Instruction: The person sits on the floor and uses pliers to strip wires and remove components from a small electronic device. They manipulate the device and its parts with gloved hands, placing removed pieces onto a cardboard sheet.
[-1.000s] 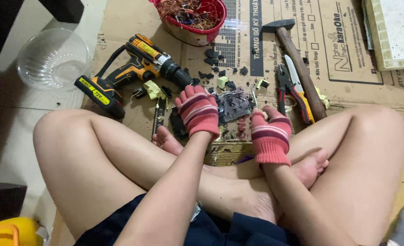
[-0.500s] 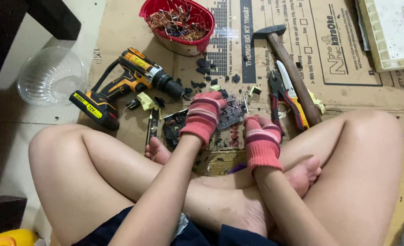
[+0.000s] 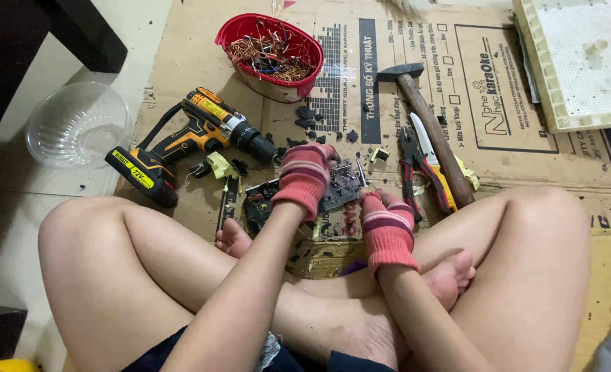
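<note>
Striped-gloved left hand (image 3: 305,178) clamped on circuit board (image 3: 336,193) at frame centre; right hand (image 3: 387,224) curled, gripping board's lower-right edge.

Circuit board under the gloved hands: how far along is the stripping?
Done: the red oval plastic basket holds stripped copper wire, and black fragments litter the cardboard. In hand: left hand and right hand grip the dark circuit board. Left: components remain mounted on it.

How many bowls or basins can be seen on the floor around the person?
2. A clear plastic bowl stands at the left on the tiled floor, and a red basin filled with copper wire scraps sits on the cardboard near the top. Others may lie outside the view.
</note>
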